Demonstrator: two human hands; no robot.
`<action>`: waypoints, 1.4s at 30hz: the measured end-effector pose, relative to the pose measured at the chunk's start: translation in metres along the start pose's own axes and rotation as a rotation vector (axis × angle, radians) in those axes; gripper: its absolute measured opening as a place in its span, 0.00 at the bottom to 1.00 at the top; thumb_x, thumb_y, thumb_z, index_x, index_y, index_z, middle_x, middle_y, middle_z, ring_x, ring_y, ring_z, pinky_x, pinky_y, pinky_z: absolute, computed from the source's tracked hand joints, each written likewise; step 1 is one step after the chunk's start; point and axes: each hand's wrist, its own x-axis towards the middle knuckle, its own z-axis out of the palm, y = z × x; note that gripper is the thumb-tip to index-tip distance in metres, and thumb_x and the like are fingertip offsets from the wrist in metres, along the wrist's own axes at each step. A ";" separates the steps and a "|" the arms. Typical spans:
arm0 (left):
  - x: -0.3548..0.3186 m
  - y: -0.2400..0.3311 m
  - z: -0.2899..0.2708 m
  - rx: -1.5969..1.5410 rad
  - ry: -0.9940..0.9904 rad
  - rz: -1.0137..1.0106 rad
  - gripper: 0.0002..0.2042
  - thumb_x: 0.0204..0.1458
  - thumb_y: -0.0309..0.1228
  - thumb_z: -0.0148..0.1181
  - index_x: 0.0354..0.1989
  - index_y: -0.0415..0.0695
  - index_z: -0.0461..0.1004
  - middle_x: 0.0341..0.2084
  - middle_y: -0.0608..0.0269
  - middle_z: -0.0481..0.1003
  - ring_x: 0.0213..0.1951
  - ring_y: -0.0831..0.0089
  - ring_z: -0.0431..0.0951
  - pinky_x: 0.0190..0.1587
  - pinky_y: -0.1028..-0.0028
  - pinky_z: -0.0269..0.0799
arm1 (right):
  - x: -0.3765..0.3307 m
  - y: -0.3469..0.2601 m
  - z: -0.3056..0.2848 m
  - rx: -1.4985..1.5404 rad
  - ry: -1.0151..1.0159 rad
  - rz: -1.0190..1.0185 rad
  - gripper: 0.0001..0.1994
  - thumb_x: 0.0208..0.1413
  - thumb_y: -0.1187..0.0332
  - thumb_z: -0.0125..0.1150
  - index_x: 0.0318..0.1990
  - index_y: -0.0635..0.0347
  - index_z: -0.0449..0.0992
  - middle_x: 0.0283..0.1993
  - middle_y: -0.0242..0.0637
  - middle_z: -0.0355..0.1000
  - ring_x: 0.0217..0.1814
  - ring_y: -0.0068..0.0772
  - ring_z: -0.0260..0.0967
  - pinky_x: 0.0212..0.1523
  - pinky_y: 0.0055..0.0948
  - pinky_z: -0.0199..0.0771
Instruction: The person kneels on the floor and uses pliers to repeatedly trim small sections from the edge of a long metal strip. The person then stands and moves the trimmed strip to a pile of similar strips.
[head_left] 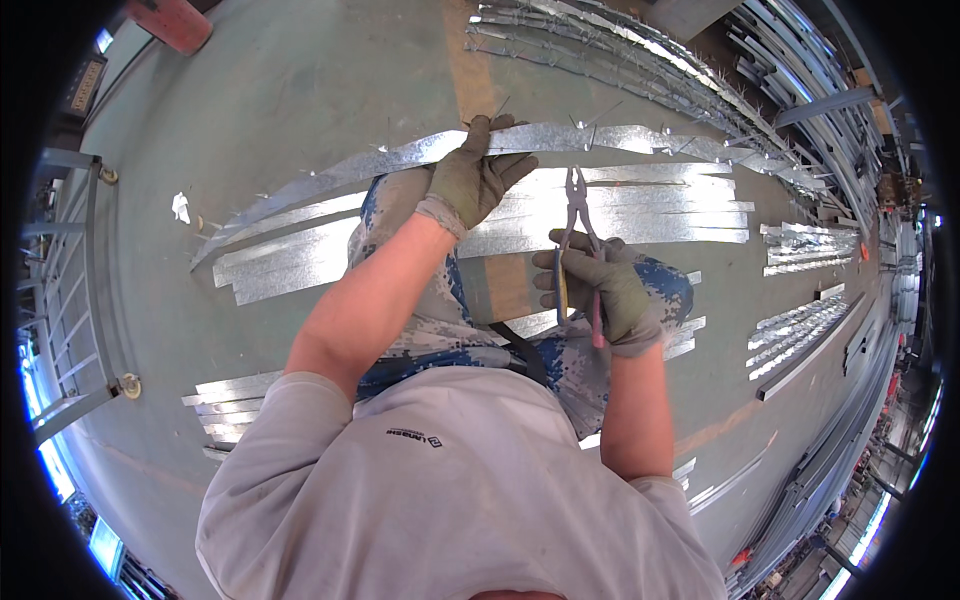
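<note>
My left hand (470, 182), in a grey-green work glove, grips a long shiny metal strip (545, 138) near its middle. Thin wire ends stick out from the strip at several places along it. Pliers (577, 195) with one yellowish and one reddish handle are in my gloved right hand (615, 290). Their jaws point away from me, spread apart and just short of the strip, with nothing visible between them. Flat sheet-metal strips (650, 210) lie side by side on the floor under the held strip, partly hidden by my legs.
Wired metal strips (600, 55) lie in rows at the far right. Shorter bundles of strips (805, 248) and a long bar (810, 350) rest on the right. A wheeled metal frame (95, 290) stands at the left, and a red cylinder (172, 25) at the far left.
</note>
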 end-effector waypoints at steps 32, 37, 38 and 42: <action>0.008 -0.003 -0.015 -0.025 0.006 -0.010 0.23 0.79 0.45 0.50 0.67 0.36 0.70 0.62 0.45 0.79 0.58 0.51 0.86 0.65 0.52 0.87 | 0.036 0.018 0.026 -0.597 0.401 -0.133 0.24 0.68 0.62 0.68 0.66 0.65 0.77 0.35 0.35 0.79 0.32 0.23 0.75 0.34 0.28 0.77; 0.008 -0.003 -0.017 -0.048 -0.001 -0.013 0.23 0.78 0.45 0.53 0.66 0.36 0.71 0.61 0.46 0.79 0.57 0.51 0.86 0.64 0.52 0.88 | 0.042 0.023 0.025 -0.506 0.391 -0.121 0.27 0.66 0.64 0.70 0.69 0.65 0.75 0.34 0.33 0.78 0.32 0.24 0.75 0.33 0.28 0.78; 0.008 -0.003 -0.018 -0.048 0.003 -0.015 0.23 0.78 0.45 0.53 0.66 0.36 0.71 0.61 0.46 0.80 0.57 0.51 0.86 0.64 0.52 0.88 | 0.041 0.022 0.027 -0.421 0.362 -0.110 0.27 0.65 0.65 0.70 0.70 0.64 0.75 0.34 0.33 0.77 0.31 0.24 0.74 0.33 0.28 0.78; 0.007 -0.002 -0.016 -0.038 0.023 -0.019 0.22 0.78 0.44 0.53 0.65 0.36 0.71 0.60 0.46 0.80 0.57 0.52 0.86 0.63 0.52 0.89 | 0.035 0.012 0.027 -0.199 0.217 -0.011 0.28 0.63 0.67 0.71 0.70 0.63 0.74 0.34 0.32 0.74 0.30 0.24 0.72 0.29 0.29 0.76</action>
